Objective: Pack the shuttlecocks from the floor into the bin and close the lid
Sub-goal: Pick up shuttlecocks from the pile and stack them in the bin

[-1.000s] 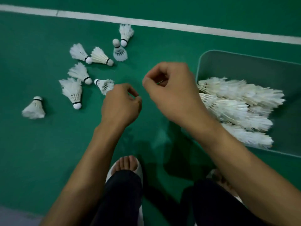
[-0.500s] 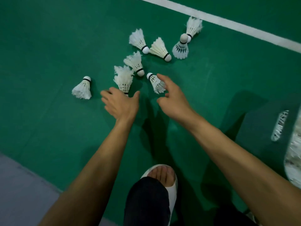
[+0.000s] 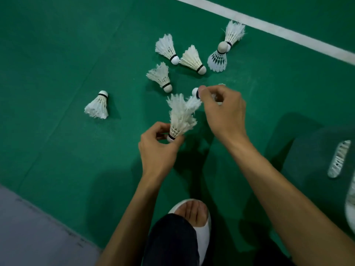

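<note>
At the right edge the dark bin (image 3: 307, 150) was cut off by the frame, so only one wall and a sliver of its inside showed. White feathers of the packed shuttlecocks (image 3: 350, 204) lay inside it and showed through the handle slot (image 3: 339, 159) in that wall.

The left hand (image 3: 157, 148) pinched a ragged shuttlecock (image 3: 181, 120) at its cork, feathers pointing far. The right hand (image 3: 224, 110), fingers curled, held a second shuttlecock (image 3: 196, 92), mostly hidden behind the fingers apart from its white cork.

Five loose shuttlecocks (image 3: 193, 58) lay clustered on the green floor (image 3: 57, 54) just beyond the hands. A lone shuttlecock (image 3: 98, 105) lay apart to the left. Black bands ringed several corks, and any finer marks were too small to read.
</note>
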Tool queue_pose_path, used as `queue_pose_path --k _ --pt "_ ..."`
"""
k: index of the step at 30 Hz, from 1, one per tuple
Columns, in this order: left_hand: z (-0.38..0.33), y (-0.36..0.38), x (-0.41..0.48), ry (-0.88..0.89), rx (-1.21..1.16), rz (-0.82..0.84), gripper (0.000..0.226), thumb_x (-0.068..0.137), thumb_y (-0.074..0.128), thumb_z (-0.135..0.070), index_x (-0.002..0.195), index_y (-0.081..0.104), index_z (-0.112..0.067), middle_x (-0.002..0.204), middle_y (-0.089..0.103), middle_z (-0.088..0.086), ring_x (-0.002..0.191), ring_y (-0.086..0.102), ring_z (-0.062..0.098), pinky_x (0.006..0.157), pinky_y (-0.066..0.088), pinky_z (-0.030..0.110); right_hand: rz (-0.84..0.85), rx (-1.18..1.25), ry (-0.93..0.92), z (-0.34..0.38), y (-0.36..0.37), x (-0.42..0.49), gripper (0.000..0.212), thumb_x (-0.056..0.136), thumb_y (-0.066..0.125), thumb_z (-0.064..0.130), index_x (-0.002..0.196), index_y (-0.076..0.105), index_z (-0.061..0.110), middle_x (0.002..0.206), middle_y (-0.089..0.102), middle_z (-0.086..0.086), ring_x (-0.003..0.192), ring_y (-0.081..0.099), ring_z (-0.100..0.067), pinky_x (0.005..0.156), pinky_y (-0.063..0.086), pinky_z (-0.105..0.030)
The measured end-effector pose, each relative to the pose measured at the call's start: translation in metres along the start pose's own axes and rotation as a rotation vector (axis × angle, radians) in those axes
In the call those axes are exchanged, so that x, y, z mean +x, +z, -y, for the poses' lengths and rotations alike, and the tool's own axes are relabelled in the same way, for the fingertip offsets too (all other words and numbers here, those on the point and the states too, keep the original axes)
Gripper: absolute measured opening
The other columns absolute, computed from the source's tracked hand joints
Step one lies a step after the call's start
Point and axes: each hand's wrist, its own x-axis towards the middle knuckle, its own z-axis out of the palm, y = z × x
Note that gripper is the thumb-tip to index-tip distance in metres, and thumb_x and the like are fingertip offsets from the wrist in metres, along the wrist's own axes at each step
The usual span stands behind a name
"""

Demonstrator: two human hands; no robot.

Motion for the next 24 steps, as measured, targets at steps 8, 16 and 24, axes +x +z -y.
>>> queue_pose_path --k 8,16,24 --pt "-0.08 0.015 -0.029 0.431 0.055 0.218 0.032 0.072 0.081 -0.01 0.099 0.063 -0.015 0.088 0.07 -0.008 0.084 0.066 0.009 0.078 0.054 0.037 0.03 -0.147 -0.202 0.019 -0.08 -0.03 0.029 0.08 0.075 0.034 0.105 0.08 0.019 0.094 0.077 0.011 0.086 0.069 -0.003 0.083 0.056 -0.023" --pt "-0.189 0.091 -0.118 0.744 -0.216 0.635 0.042 0.088 0.065 -0.002 0.125 0.045 0.002 0.106 0.063 0.003 0.099 0.065 0.025 0.082 0.055 0.049 -0.316 -0.118 -0.147 0.014 -0.232 -0.085 0.026 0.084 0.069 0.038 0.096 0.08 0.017 0.086 0.076 0.006 0.079 0.07 -0.007 0.077 0.057 -0.029" --pt "-0.218 0.179 -0.223 0.776 -0.101 0.897 0.047 0.094 0.051 -0.031 0.136 0.048 -0.01 0.116 0.066 0.003 0.104 0.062 0.023 0.089 0.049 0.046 -0.552 0.199 0.156 -0.06 -0.356 -0.156 0.048 0.094 0.06 0.041 0.064 0.065 0.004 0.077 0.067 -0.029 0.066 0.058 -0.021 0.074 0.058 -0.048"
